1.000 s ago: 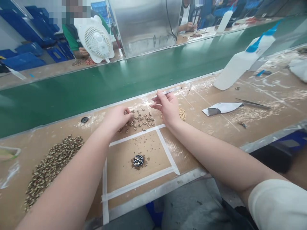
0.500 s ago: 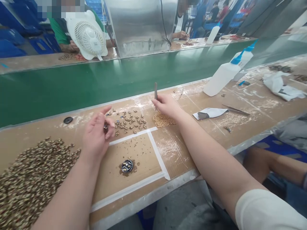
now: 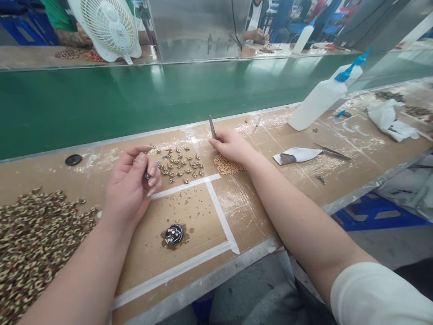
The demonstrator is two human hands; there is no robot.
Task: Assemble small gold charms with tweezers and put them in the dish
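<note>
Brass-coloured little charms lie scattered on the counter between both hands. Left hand is pinching one small piece in its curled fingers; right hand grips tweezers point-up, resting on a pile of tan beads.

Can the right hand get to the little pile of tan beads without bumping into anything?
Probably yes. The right hand, holding tweezers, rests right at the tan bead pile, with nothing lying between them.
</note>
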